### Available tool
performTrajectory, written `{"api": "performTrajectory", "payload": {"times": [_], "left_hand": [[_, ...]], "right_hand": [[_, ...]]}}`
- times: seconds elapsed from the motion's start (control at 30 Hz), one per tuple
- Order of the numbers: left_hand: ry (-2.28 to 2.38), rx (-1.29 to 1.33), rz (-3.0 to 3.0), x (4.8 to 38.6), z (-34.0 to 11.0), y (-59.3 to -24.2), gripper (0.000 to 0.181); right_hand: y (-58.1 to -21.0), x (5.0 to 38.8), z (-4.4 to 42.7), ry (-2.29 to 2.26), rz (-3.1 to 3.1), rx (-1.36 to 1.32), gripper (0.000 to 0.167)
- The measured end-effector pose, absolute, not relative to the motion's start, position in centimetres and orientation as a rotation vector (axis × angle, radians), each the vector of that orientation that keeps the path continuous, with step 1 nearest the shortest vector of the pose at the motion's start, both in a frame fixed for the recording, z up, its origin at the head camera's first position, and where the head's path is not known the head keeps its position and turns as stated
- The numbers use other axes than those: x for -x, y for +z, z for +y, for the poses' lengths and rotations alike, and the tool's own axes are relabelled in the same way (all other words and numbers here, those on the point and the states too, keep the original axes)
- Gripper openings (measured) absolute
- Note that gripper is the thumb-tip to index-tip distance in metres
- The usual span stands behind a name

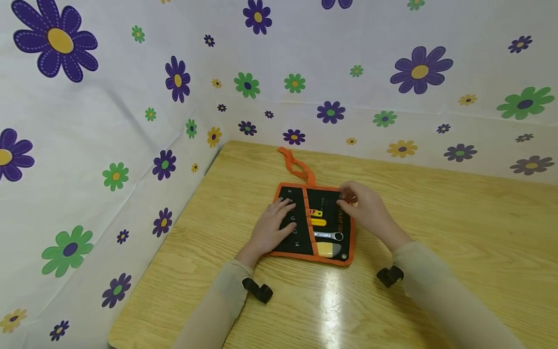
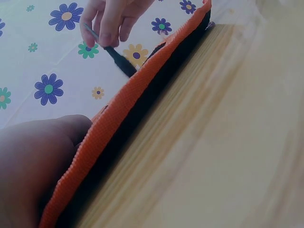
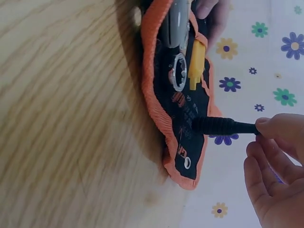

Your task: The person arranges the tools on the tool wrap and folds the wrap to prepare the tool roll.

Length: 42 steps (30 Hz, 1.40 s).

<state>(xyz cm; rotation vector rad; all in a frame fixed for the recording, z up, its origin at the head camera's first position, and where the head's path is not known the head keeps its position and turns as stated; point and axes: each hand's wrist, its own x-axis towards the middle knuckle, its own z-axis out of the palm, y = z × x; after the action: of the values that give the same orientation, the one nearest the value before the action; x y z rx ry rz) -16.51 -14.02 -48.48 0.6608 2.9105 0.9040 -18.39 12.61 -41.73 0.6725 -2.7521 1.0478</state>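
A black roll-up tool pouch (image 1: 305, 245) with orange edging lies spread on the table, printed with numbers on its left flap. My left hand (image 1: 275, 225) rests on that flap, fingers spread. Over the pouch's far right corner, my right hand (image 1: 368, 211) pinches a slim black tool (image 3: 221, 126) by its thin end; its thicker, ribbed part points toward the pouch, and its exact kind is unclear. From the pockets stick out a ring-ended wrench (image 1: 335, 236), a yellow handle (image 1: 318, 222), a small yellow-and-red item (image 1: 317, 213) and a cream piece with a grey end (image 1: 328, 249).
An orange tie strap (image 1: 293, 162) trails from the pouch's far edge. The wooden table (image 1: 436, 218) meets a flower-patterned cloth (image 1: 370, 43) at the back and left. Black straps with small devices circle both wrists.
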Motion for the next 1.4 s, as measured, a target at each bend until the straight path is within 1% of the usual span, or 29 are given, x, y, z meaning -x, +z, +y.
{"api": "performTrajectory", "payload": {"times": [0.17, 0.33, 0.57, 0.77, 0.93, 1.17, 1.4], "left_hand": [[0.894, -0.659, 2.909, 16.6, -14.1, -48.5, 0.055], [0.876, -0.661, 2.912, 16.7, -14.1, -48.7, 0.055], [0.878, -0.661, 2.916, 16.8, -14.1, -48.8, 0.054], [0.865, -0.653, 2.916, 16.9, -14.0, -48.9, 0.055], [0.871, -0.651, 2.918, 16.9, -14.0, -49.0, 0.055], [0.852, -0.649, 2.916, 16.9, -14.0, -48.8, 0.055], [0.853, -0.651, 2.918, 16.7, -14.0, -48.6, 0.054]], "right_hand": [[-42.3, 18.8, 11.9, 0.971, -2.772, -0.74, 0.019], [-43.0, 19.1, 11.7, 0.987, -2.807, -0.742, 0.012], [-44.3, 19.7, 11.7, 0.986, -2.962, -0.782, 0.021], [-44.1, 19.6, 11.4, 0.875, -2.962, -0.776, 0.024], [-43.7, 19.3, 11.7, 0.811, -2.955, -0.733, 0.023], [-43.7, 19.3, 12.3, 0.776, -2.897, -0.684, 0.017], [-43.9, 19.7, 11.8, 0.78, -2.879, -0.755, 0.019]]}}
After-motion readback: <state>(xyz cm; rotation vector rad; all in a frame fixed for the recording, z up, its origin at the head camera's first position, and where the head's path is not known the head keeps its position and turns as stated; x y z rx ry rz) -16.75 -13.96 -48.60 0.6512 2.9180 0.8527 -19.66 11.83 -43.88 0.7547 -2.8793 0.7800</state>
